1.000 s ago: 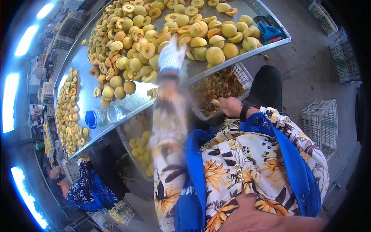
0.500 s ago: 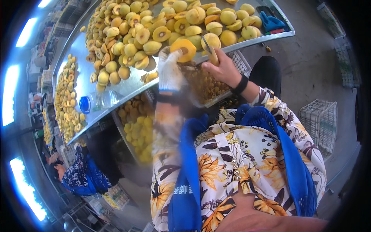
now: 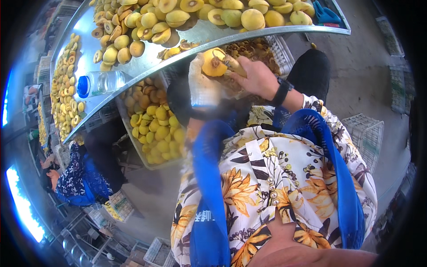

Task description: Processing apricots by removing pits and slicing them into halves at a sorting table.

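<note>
My left hand [image 3: 200,86], in a white, stained work glove, grips a yellow peach half [image 3: 213,63] with its cut face showing. Around the middle of that face the flesh is reddish brown. My bare right hand [image 3: 258,78] is closed round the pale handle of a pitting knife [image 3: 235,66]. The tool's working end meets the cut face, and the fruit partly hides it. Both hands are just on my side of the metal table's edge, above a crate of peach scraps [image 3: 281,53].
Whole and halved peaches [image 3: 178,17] are heaped on the metal table [image 3: 95,49]. A blue-capped clear bottle [image 3: 104,83] lies there, with a blue glove [image 3: 326,13] at the far right. Below stands a crate of peach halves [image 3: 155,129]. Another person [image 3: 84,178] is at the left.
The peach half has come from over the table edge down toward me. The pitting knife, upright beside the fruit before, now meets its cut face. The whole view has shifted.
</note>
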Demonstrator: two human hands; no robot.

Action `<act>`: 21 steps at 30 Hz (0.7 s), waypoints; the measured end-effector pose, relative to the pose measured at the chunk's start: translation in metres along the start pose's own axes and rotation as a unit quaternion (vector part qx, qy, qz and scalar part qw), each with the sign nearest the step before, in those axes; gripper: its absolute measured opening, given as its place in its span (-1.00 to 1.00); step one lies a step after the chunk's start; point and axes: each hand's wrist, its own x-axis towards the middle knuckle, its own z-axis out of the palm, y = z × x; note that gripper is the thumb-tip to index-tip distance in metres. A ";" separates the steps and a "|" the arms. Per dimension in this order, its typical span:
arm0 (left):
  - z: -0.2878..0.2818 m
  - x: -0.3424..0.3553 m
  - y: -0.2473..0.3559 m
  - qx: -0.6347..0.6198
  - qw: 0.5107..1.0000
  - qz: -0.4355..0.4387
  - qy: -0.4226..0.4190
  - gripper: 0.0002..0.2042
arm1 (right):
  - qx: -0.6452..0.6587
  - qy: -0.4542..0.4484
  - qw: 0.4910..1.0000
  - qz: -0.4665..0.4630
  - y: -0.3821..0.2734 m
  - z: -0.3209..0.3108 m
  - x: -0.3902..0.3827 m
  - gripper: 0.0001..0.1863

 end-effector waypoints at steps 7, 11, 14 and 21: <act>-0.003 -0.004 -0.008 -0.043 0.997 0.027 -0.053 -0.57 | -0.018 0.002 1.000 0.006 0.004 0.020 -0.018 -0.68; -0.007 -0.005 -0.012 -0.041 0.995 0.032 -0.084 -0.59 | -0.034 0.012 0.999 0.035 -0.003 0.024 -0.022 -0.71; 0.003 -0.011 -0.018 0.054 0.994 0.091 0.004 -0.72 | -0.017 -0.032 0.998 0.049 -0.007 0.024 -0.025 -0.75; -0.020 0.003 -0.004 0.114 0.993 0.034 0.003 -0.74 | -0.010 -0.126 0.992 0.014 -0.021 0.024 -0.022 -0.74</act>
